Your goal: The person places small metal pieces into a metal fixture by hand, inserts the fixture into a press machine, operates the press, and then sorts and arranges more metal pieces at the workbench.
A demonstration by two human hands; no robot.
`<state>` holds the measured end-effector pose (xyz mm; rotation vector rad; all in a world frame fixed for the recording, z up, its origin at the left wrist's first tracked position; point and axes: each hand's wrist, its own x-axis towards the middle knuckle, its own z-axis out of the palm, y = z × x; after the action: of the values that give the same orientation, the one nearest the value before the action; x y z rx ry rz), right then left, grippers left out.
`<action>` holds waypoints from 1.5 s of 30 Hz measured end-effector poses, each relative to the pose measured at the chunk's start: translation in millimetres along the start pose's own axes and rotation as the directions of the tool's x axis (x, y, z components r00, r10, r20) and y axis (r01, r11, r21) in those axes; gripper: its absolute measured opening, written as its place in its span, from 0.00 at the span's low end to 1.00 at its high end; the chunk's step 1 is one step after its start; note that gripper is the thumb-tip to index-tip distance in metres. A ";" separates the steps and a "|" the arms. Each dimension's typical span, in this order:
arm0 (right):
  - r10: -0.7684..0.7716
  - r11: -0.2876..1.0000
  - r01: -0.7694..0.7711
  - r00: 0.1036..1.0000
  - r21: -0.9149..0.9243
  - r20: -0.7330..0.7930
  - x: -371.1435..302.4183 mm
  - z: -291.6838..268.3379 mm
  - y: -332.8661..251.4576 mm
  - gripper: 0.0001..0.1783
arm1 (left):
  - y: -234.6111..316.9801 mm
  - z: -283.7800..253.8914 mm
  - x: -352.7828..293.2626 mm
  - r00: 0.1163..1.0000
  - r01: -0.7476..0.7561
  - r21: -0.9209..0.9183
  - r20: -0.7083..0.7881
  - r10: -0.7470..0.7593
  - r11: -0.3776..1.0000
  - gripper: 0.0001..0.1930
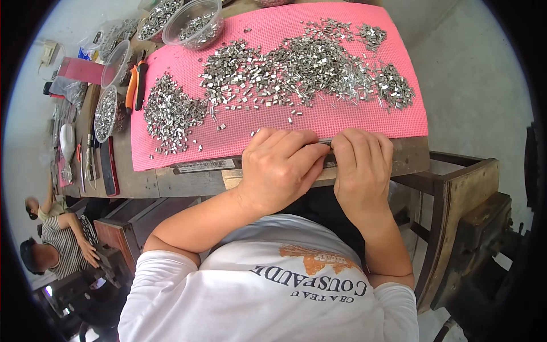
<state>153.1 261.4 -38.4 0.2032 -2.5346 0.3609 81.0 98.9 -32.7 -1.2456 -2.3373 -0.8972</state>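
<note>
My left hand (279,165) and my right hand (363,168) meet at the near edge of the workbench. Thumbs and fingers of both are bent and pinched together, nearly touching each other. Whatever small thing lies between the fingertips is too hidden to name. Beneath and beside them, along the bench edge, runs a dark flat bar (208,166). Just beyond the hands a pink textured mat (250,122) carries heaps of small silvery metal pieces (310,65). A separate heap (171,117) lies on the mat's left, another (393,88) on its right.
Left of the mat lie orange-handled pliers (137,82), a flat dark bar with red edges (109,165) and tubs of metal pieces (106,117). A clear bowl (194,25) stands at the back. A wooden frame with a metal machine (478,245) is at right. Two other people sit far left.
</note>
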 end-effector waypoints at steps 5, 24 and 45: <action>0.022 0.997 -0.022 1.000 0.078 -0.005 1.9 -6.8 2.0 0.11 | -0.9 -3.2 1.3 1.000 0.025 -0.024 0.013 -0.024 0.999 0.10; 0.014 0.999 -0.013 1.000 -0.040 0.026 135.9 27.3 121.0 0.04 | -155.4 17.6 174.9 0.865 0.422 0.164 0.221 -0.450 0.892 0.21; 0.144 0.965 -0.166 0.982 0.201 0.119 136.5 51.2 138.1 0.04 | -167.6 17.4 190.8 0.889 0.172 0.069 0.419 -0.185 0.983 0.11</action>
<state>-16.7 368.4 -33.0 0.1052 -2.6203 0.6995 -164.4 158.2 -0.7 -1.3389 -2.8340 -0.6913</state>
